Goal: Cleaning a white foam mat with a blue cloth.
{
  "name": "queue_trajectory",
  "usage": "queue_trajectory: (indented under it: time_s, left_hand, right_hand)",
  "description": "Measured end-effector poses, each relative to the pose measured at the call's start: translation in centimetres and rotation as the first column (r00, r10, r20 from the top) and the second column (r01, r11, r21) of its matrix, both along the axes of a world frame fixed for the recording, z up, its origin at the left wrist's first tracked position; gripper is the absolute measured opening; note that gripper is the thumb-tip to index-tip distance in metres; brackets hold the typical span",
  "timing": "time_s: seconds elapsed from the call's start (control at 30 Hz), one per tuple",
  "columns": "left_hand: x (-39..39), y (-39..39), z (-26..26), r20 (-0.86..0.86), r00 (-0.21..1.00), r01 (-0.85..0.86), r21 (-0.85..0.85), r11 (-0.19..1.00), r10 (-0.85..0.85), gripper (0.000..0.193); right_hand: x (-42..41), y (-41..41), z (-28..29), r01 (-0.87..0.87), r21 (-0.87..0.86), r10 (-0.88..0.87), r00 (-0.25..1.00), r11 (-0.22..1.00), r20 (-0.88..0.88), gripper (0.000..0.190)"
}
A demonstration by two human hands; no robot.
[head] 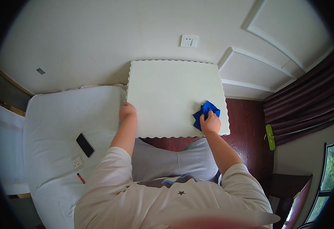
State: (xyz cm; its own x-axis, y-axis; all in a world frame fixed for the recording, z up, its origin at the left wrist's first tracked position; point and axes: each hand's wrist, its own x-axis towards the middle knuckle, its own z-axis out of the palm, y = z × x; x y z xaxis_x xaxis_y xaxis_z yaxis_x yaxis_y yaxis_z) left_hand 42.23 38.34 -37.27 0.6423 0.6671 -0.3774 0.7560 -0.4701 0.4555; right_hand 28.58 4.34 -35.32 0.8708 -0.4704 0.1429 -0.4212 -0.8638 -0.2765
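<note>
A white rectangular tabletop (167,91) with a scalloped edge lies before me, its far side close to the wall. My right hand (212,123) presses a crumpled blue cloth (198,120) onto its near right part, fingers curled into the fabric. At the table's left edge rests my left hand (127,111), its fingers bent over the rim. The fingertips of that hand are partly hidden, so how firmly it grips cannot be seen.
On the left, a bed with a white sheet (98,106) holds a black smartphone (85,144), a small white packet (77,162) and a red lighter-like object (81,178). A wall socket (189,41) sits above the table. Dark curtains (301,103) and a green object (270,137) are right.
</note>
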Motion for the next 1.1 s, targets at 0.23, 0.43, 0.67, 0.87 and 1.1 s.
queue_trajectory:
  time_s: [0.23,0.43,0.67,0.87,1.1]
  left_hand:
    - [-0.2,-0.2,-1.2,-0.062,0.998,0.006,0.095,0.995,0.0,0.068]
    - [0.2,0.2,-1.8,-0.01,1.0,0.029,0.152,0.988,-0.028,0.068]
    - [0.2,0.2,-0.4,-0.054,0.998,0.031,0.096,0.995,-0.026,0.069]
    - [-0.9,0.1,0.5,-0.058,0.998,0.042,0.067,0.997,-0.038,0.073]
    - [-1.1,0.2,0.3,-0.011,0.999,0.032,0.082,0.996,-0.031,0.073]
  right_hand:
    - [3.0,-0.6,-0.4,-0.003,-0.028,0.002,1.0,1.0,-0.011,0.032]
    - [7.1,-1.4,-0.1,-0.002,-0.057,0.002,1.0,0.998,0.011,0.034]
    - [8.2,-1.5,-0.5,0.015,-0.073,-0.012,0.999,0.997,0.034,0.033]
    - [5.6,-1.4,-2.1,-0.093,-0.149,0.124,0.969,0.984,0.212,0.025]
    - [1.0,-0.2,-2.4,-0.141,-0.082,0.156,0.963,0.987,0.219,0.022]
